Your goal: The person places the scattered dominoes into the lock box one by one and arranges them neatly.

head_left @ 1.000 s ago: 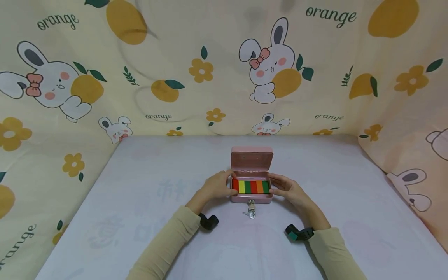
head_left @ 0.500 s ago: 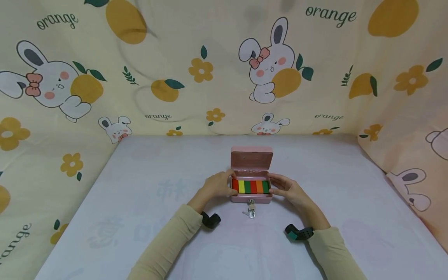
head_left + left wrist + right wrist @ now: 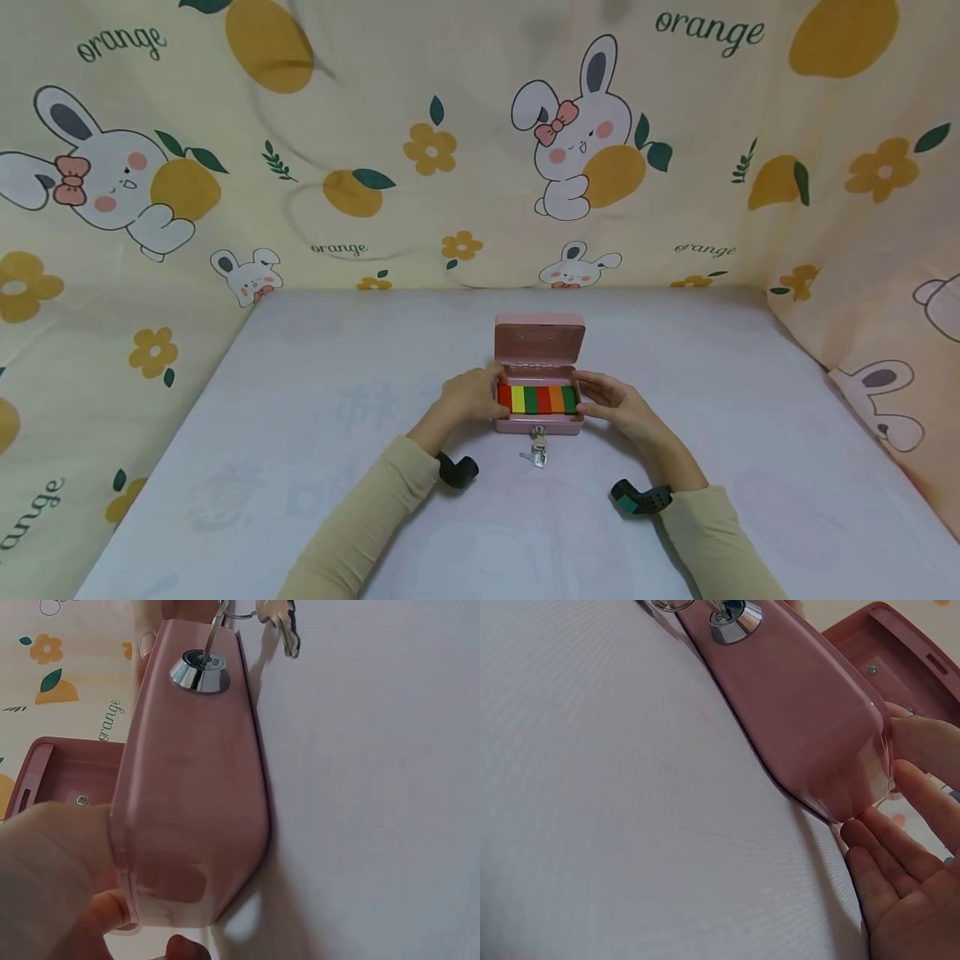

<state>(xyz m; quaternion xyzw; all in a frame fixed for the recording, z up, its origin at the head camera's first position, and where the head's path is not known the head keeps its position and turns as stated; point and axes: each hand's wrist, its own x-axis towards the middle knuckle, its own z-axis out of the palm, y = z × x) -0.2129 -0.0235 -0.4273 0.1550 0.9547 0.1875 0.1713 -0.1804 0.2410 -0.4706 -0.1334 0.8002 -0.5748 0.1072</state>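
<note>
A small pink cash box [image 3: 525,427] stands on the table with its lid [image 3: 539,343] raised. Inside lies a row of coloured blocks [image 3: 543,400] in red, yellow, green and orange. My left hand [image 3: 471,395] grips the box's left end, its thumb over the rim beside the red block; other fingers stay outside. At the opposite end my right hand [image 3: 618,406] holds on likewise, thumb over the rim by the green block. The wrist views show the front wall [image 3: 187,765], but the box's wall hides the thumb tips and the blocks there.
A chrome lock [image 3: 199,671] on the box's front has keys [image 3: 538,450] hanging from it. White cloth [image 3: 337,375] covers the table. Behind it and along both sides hangs a printed curtain [image 3: 480,183] with rabbits and oranges.
My left wrist and forearm have shifted slightly to the right, while the fingers stay at the box's end. The right hand, box and blocks look unmoved.
</note>
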